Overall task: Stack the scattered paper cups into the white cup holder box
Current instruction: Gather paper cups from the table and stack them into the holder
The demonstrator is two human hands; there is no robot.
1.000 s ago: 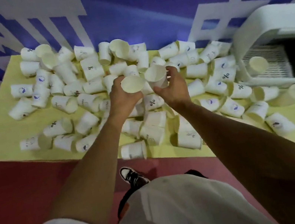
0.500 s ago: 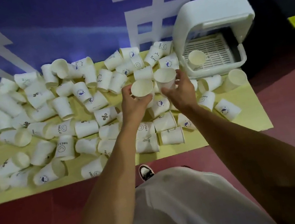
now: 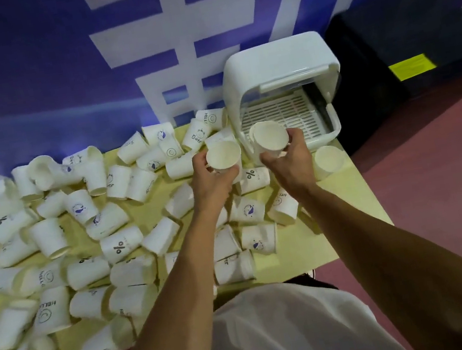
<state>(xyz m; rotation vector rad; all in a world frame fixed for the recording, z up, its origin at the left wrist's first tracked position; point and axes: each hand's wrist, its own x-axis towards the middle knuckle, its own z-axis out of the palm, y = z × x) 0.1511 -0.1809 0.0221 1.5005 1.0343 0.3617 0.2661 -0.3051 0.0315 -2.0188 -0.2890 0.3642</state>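
Hands each grip one upright paper cup: left hand (image 3: 214,177) holds its cup (image 3: 223,157) beside the white cup holder box (image 3: 277,75) at the mat's (image 3: 349,216) far right corner; right hand (image 3: 293,161) holds another cup (image 3: 269,139) at the box's open front.

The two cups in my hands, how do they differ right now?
The left-hand cup is held over the scattered cups on the yellow mat; the right-hand cup is at the open front of the white cup holder box, over its slatted tray. The left hand grips from the left side, the right hand from below and right. Both are white paper cups, mouths facing the camera, empty.
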